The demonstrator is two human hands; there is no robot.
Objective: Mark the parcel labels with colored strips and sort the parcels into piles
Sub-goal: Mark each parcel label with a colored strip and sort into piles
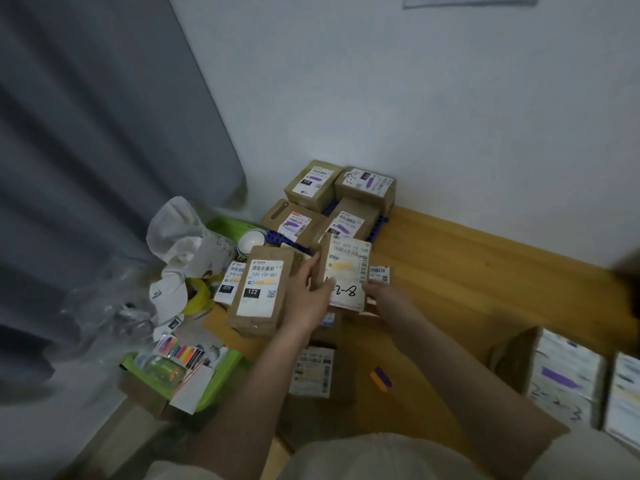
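The bench [485,271] was smooth, honey-coloured wood with a faint sheen. The parcels [258,292] were matt brown cardboard, their labels [348,271] white paper that looked slightly glossy. A tray [221,386] at the bench's left edge looked like bright green plastic, holding colored strips [180,351] with a slick, neon finish. A crumpled white bag [180,233] looked like thin plastic. The curtain [86,150] was grey, matt cloth in soft folds, and the wall [415,98] was plain, matt white.

Plain white wall [433,98] across upper right of frame, grey curtain [97,150] hanging full height at left, wooden tabletop [485,271] lower right, dim light
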